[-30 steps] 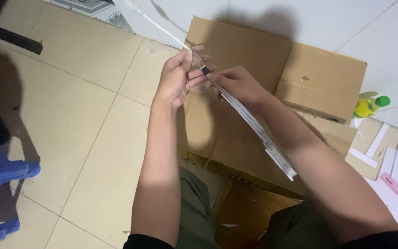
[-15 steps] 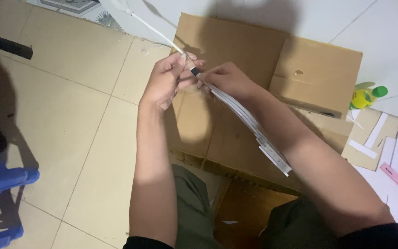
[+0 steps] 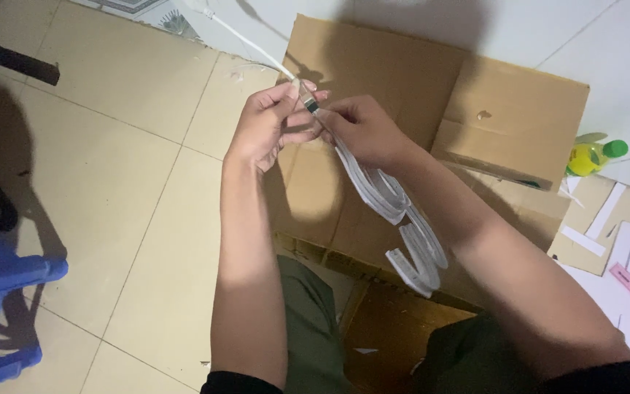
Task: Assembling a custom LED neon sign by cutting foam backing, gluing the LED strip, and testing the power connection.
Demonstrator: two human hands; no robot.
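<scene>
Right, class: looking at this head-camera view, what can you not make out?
- Head view: where the white cable meets the white strip, hidden by fingers of the left hand and right hand.
- The cable's far end, cut off by the top edge.
- The yellow bottle, partly behind the cardboard.

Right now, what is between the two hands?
In the head view, a small dark connector joins the white cable and white strip, pinched between left hand and right hand.

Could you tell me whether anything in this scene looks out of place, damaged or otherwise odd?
Only minor things. The white strip hanging from the right hand curls into loose loops instead of lying straight. White paper offcuts lie scattered on the floor near the flattened cardboard box. Nothing looks spilled or broken.
</scene>
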